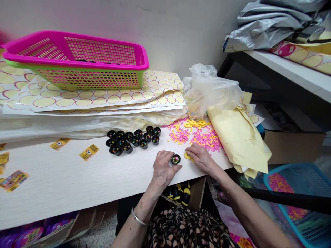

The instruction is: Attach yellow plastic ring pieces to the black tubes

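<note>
Near the table's front edge, my left hand (pixel 164 168) grips a small black cup (pixel 176 159) with colourful bits inside. Thumb and fingers close around its sides, and its mouth faces up. Just right of it, my right hand (pixel 200 156) pinches a yellow lid (pixel 187 155), held apart from the cup. Several more black cups (pixel 126 148) with coloured bits stand grouped to the left. Beyond my right hand lie scattered pink and yellow beads (pixel 204 137), with several yellow lids (pixel 193 123) behind them.
A pink and green basket (pixel 103 77) sits on sticker sheets (pixel 85 100) at the back. Plastic bags (pixel 214 91) and folded yellow paper (pixel 238 137) lie right. Small printed cards (pixel 89 152) lie left. Below are a box of capped cups (pixel 178 194) and a blue basket (pixel 305 168).
</note>
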`<state>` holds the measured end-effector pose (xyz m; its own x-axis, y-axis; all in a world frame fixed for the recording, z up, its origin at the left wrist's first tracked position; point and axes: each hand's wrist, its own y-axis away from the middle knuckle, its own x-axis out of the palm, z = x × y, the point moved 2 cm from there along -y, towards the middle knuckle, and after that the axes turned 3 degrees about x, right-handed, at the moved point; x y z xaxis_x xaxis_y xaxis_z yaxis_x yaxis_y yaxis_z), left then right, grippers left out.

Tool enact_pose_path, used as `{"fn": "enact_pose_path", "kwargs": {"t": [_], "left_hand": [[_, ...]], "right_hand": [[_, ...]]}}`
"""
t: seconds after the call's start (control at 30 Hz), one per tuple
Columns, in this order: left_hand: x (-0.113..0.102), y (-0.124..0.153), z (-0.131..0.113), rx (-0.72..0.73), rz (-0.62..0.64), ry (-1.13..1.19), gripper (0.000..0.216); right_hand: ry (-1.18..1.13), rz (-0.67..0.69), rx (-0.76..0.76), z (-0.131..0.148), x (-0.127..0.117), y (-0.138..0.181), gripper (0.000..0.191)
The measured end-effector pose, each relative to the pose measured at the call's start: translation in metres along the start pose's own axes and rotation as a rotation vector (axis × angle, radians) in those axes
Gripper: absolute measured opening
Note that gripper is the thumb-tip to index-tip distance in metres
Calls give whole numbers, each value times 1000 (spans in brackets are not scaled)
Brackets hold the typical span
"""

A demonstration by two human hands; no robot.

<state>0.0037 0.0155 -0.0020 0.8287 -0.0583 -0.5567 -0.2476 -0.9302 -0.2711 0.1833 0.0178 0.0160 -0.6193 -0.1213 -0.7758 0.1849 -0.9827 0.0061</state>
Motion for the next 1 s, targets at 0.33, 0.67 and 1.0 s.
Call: {"fn": "enact_pose_path", "kwargs": {"t": [0.33, 0.67, 1.0], "left_hand": [[3, 3, 0, 15, -8, -14, 24], [4, 3, -1, 0, 29, -11, 6], [-10, 1, 2, -160, 79, 407, 28]], "right_hand": [[160, -199, 7, 26, 4, 20, 14], [236, -34, -160, 67, 5, 15, 13], [100, -23, -128, 66, 7, 15, 12]]}}
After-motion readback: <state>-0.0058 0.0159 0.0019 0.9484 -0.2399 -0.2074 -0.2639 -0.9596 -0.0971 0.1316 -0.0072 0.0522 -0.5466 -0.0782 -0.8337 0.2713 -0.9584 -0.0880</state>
